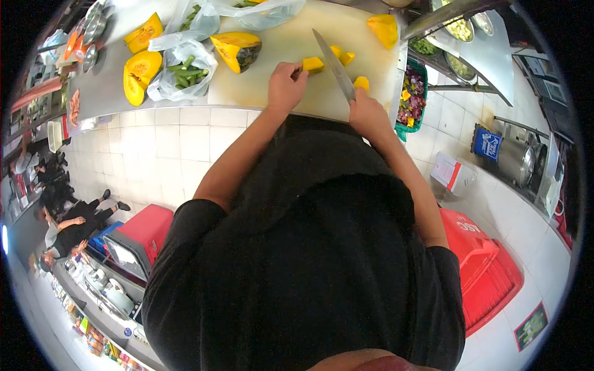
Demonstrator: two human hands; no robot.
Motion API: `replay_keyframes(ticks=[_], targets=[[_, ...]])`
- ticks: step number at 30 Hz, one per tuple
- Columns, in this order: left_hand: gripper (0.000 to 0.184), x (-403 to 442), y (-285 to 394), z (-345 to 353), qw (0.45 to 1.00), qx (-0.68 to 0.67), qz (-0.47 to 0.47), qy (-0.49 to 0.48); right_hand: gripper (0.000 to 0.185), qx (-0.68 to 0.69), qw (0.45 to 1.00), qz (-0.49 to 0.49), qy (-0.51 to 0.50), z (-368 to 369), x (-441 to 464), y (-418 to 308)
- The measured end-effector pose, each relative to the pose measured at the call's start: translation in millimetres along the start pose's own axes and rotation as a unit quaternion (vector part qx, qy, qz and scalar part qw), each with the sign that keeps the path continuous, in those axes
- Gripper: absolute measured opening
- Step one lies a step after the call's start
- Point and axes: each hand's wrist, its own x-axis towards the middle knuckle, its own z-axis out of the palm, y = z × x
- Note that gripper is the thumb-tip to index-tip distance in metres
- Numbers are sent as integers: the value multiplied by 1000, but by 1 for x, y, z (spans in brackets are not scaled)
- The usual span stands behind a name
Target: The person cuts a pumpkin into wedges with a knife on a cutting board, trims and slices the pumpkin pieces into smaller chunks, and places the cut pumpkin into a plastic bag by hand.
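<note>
On the pale cutting board (266, 93), my right hand (371, 116) is closed round the handle of a long kitchen knife (334, 65). The blade points away and to the left, between cut pumpkin pieces. My left hand (287, 88) has its fingers curled against a yellow pumpkin piece (314, 64), left of the blade. Small pumpkin chunks (346, 58) lie just beyond the blade, and another chunk (361, 83) sits right of it. A larger pumpkin wedge (235, 49) with dark rind rests left of my left hand.
Plastic bags of green vegetables (184, 73) and cut pumpkin (139, 75) lie at the left. Another pumpkin wedge (383, 31) is at the board's far right. A green basket of scraps (411, 99) stands beside the table's right edge. Red bins (476, 260) stand behind me; another person (77, 224) is at left.
</note>
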Motion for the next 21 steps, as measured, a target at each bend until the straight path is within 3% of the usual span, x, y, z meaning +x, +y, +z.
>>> replay_keyframes(ticks=[5,10,14,21], targets=[[20,-4,9,1,999,33,-18,-18,23,-48,998,-13,-29,-22,-23,-21],[13,-2,6,7,998,48,23,20,22,-72,995,-24,-67,-17,-22,-23],[13,-4,8,8,999,31,-9,20,20,-28,997,-19,-69,-7,-18,-19],[13,2,-1,11,999,33,15,12,22,33,998,-5,-54,17,9,-13]])
